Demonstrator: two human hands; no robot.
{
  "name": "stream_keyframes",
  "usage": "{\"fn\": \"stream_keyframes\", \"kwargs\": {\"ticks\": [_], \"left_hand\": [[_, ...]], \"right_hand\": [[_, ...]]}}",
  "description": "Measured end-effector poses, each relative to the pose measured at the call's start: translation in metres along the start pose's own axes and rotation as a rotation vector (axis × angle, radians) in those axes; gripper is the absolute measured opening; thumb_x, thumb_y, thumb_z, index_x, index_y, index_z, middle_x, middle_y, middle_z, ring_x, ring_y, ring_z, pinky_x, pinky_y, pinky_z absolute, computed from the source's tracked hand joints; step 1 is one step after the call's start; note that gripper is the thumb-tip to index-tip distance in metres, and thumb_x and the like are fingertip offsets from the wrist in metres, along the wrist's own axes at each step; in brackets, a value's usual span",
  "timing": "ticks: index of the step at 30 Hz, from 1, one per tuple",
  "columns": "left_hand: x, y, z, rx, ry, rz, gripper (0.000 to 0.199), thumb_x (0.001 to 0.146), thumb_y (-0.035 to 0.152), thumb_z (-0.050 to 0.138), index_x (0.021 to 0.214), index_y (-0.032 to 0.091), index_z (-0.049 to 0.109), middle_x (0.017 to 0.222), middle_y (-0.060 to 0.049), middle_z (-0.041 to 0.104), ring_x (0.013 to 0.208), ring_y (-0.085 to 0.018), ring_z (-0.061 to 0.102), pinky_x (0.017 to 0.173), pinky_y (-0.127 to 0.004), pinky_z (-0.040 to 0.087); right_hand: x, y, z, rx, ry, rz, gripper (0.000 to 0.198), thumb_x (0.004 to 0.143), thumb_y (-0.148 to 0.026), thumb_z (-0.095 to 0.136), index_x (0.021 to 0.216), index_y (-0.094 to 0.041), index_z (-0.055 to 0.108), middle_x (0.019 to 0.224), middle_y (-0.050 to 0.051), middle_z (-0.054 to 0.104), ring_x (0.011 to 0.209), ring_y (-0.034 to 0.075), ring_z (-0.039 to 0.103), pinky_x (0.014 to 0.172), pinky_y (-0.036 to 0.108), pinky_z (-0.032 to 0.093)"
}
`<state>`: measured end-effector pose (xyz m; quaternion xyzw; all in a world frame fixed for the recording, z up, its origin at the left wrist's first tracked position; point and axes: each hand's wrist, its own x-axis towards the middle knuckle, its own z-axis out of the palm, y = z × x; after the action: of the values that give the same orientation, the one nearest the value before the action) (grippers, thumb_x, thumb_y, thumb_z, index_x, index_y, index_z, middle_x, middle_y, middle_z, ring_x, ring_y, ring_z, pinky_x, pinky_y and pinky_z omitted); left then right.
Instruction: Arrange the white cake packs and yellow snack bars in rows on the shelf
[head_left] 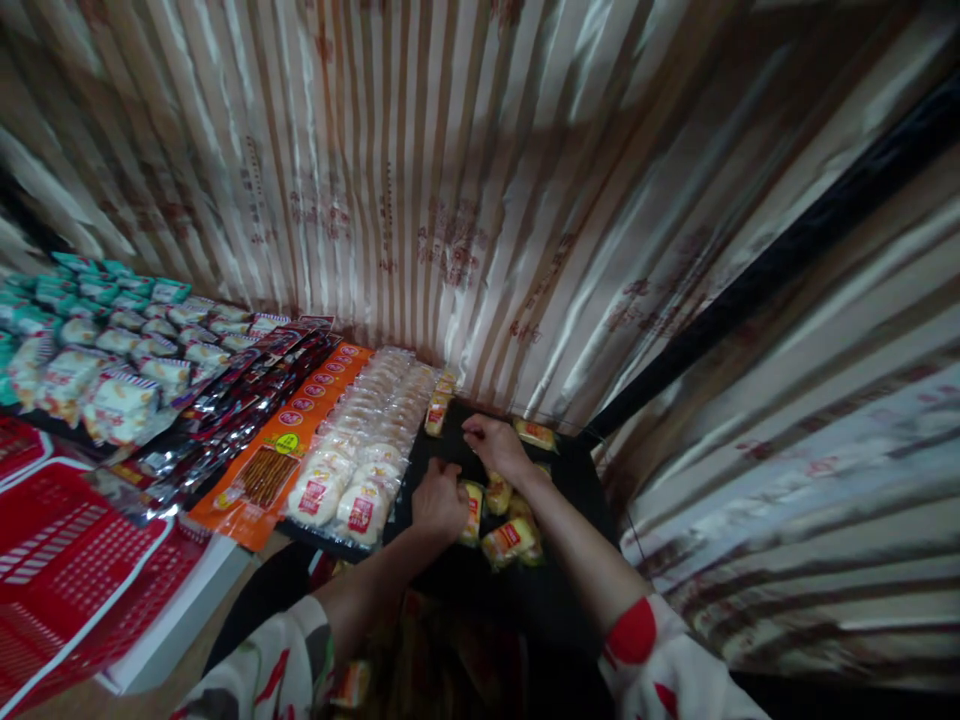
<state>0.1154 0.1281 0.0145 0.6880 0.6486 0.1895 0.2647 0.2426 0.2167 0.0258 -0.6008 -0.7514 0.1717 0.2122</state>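
Over the black tabletop (555,490), my left hand (441,500) has its fingers curled in. A small yellow packaged snack (471,512) lies against its right side; whether the fingers grip anything is hidden. Farther forward is my right hand (495,445), thumb and fingertips drawn together, with nothing clearly visible in them. Beyond its fingertips, a short row of yellow snack packets (438,412) runs along the rice crackers. Beneath my right wrist several loose packets (508,540) lie in a cluster, and a single packet (535,434) rests near the back edge.
To the left are bagged round rice crackers (360,450), an orange snack bag (281,440), dark shiny packs (247,400), white packs (124,400) and teal packs (82,290). Red baskets (82,560) stand front left. A striped curtain (420,180) and black pole (750,290) border the table.
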Motion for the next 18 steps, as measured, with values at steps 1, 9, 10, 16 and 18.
{"fn": "stream_keyframes", "kwargs": {"ticks": [1, 9, 10, 16, 18], "left_hand": [[-0.009, 0.001, 0.001, 0.017, -0.012, -0.007, 0.032, 0.082, 0.024, 0.041, 0.110, 0.019, 0.056, 0.111, -0.008, 0.053, 0.097, -0.020, 0.057, 0.083, -0.029, 0.045], [-0.046, 0.008, 0.010, 0.134, -0.023, -0.036, 0.035, 0.078, 0.028, 0.048, 0.111, 0.016, 0.051, 0.107, -0.010, 0.054, 0.100, -0.023, 0.053, 0.082, -0.032, 0.044], [-0.047, 0.008, 0.009, 0.139, -0.025, -0.034, 0.035, 0.077, 0.026, 0.049, 0.110, 0.015, 0.052, 0.108, -0.011, 0.054, 0.101, -0.024, 0.052, 0.083, -0.033, 0.044], [-0.043, -0.005, -0.002, 0.147, 0.009, 0.075, 0.043, 0.074, 0.011, 0.046, 0.114, 0.024, 0.053, 0.110, -0.007, 0.054, 0.109, -0.021, 0.045, 0.091, -0.031, 0.040], [-0.042, -0.011, -0.005, 0.134, 0.040, 0.116, 0.045, 0.075, 0.008, 0.043, 0.115, 0.024, 0.053, 0.116, -0.007, 0.052, 0.112, -0.020, 0.043, 0.095, -0.030, 0.038]], "right_hand": [[-0.006, 0.000, -0.004, 0.001, -0.018, -0.013, 0.017, 0.075, -0.014, 0.055, 0.089, -0.020, 0.064, 0.089, 0.003, 0.069, 0.081, 0.015, 0.064, 0.075, 0.027, 0.048], [-0.039, -0.007, -0.007, 0.031, -0.184, -0.095, 0.024, 0.074, -0.009, 0.052, 0.089, -0.020, 0.067, 0.086, 0.002, 0.070, 0.078, 0.014, 0.064, 0.073, 0.025, 0.048], [-0.042, -0.008, -0.006, 0.023, -0.206, -0.113, 0.026, 0.073, -0.009, 0.052, 0.090, -0.021, 0.067, 0.087, 0.002, 0.070, 0.080, 0.014, 0.064, 0.074, 0.025, 0.048], [-0.058, -0.017, -0.002, -0.120, -0.293, -0.264, 0.034, 0.066, -0.010, 0.060, 0.094, -0.027, 0.068, 0.094, 0.001, 0.069, 0.095, 0.020, 0.060, 0.083, 0.029, 0.043], [-0.062, -0.023, 0.001, -0.150, -0.323, -0.267, 0.034, 0.066, -0.010, 0.061, 0.094, -0.027, 0.068, 0.087, 0.001, 0.070, 0.089, 0.019, 0.062, 0.079, 0.028, 0.044]]}}
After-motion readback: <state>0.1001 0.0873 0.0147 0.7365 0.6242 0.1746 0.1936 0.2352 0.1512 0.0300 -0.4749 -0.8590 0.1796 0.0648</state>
